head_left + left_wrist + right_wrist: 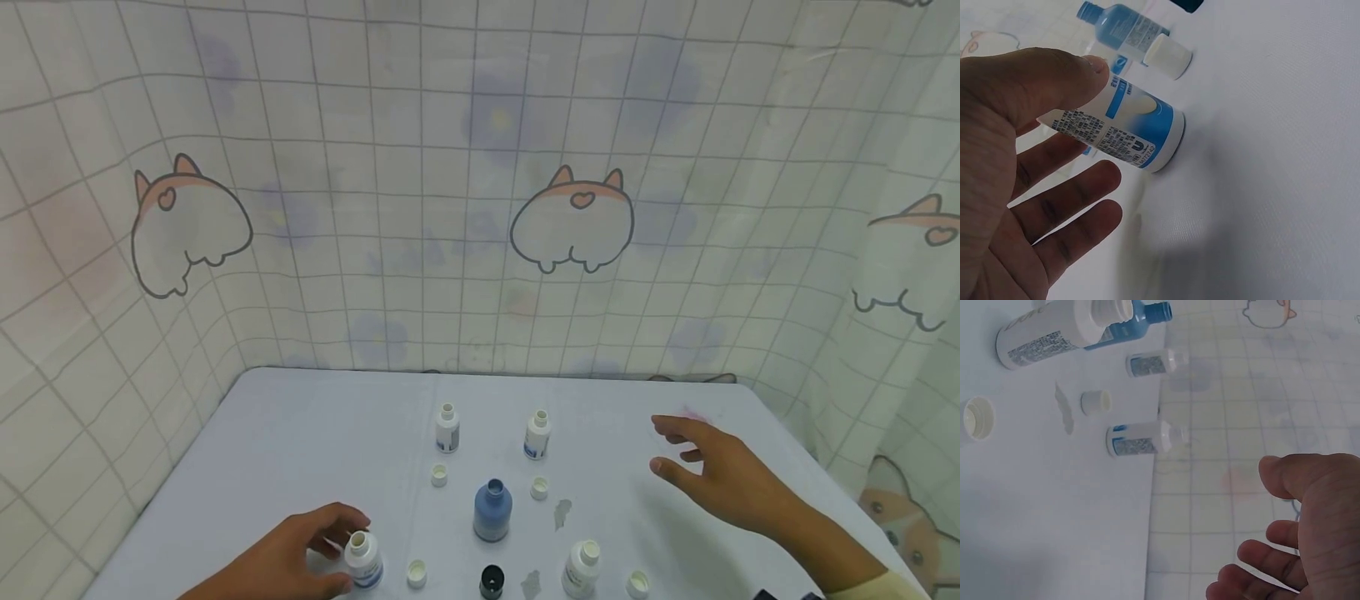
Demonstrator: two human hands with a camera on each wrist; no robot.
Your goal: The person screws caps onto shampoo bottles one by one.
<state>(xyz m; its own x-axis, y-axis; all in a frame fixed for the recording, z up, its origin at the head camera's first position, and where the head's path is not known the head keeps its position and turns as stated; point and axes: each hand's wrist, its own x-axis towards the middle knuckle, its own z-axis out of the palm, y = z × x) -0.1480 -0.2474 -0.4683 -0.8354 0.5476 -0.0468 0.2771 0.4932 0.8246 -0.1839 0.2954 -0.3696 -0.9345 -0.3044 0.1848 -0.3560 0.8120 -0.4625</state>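
Note:
My left hand (307, 550) is at a white uncapped bottle (363, 560) near the front left of the table. Its thumb lies along the bottle's near side and the fingers are spread behind it. In the left wrist view the thumb (1054, 81) overlaps the blue-and-white label, and the bottle's base meets the table; whether the thumb touches is unclear. My right hand (720, 479) hovers at the right, fingers loosely bent, holding nothing. Between the hands, a blue uncapped bottle (492, 512) stands upright, with another white bottle (581, 570) in front to its right.
Two smaller-looking white bottles (447, 429) stand open farther back. Several loose white caps (416, 573) and a black cap (492, 581) lie among the bottles. Grey patches (562, 513) mark the white table (300, 433). A checked curtain (420, 208) with cartoon animals encloses the back and sides.

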